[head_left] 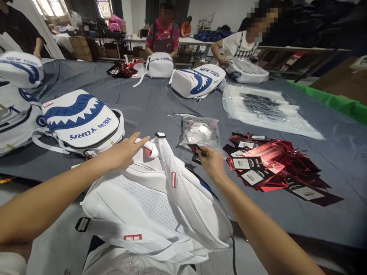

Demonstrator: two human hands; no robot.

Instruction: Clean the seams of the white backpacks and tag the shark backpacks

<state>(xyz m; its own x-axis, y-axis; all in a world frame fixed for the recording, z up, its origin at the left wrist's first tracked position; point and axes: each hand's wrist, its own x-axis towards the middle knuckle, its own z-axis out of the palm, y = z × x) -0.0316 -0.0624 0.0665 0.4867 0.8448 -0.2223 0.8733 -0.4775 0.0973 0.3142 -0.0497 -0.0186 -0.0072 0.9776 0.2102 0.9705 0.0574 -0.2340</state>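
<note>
Table with dark grey cloth. On it: white backpacks, one white backpack face down at near edge, red tags pile, small plastic bag, clear bag stack.

Beyond the heap of red tags, clear plastic sleeves lie on the grey tabletop; leftward, a shark-mouth backpack rests; two people work opposite.

Tag print too small; co-workers' faces blurred.
</note>
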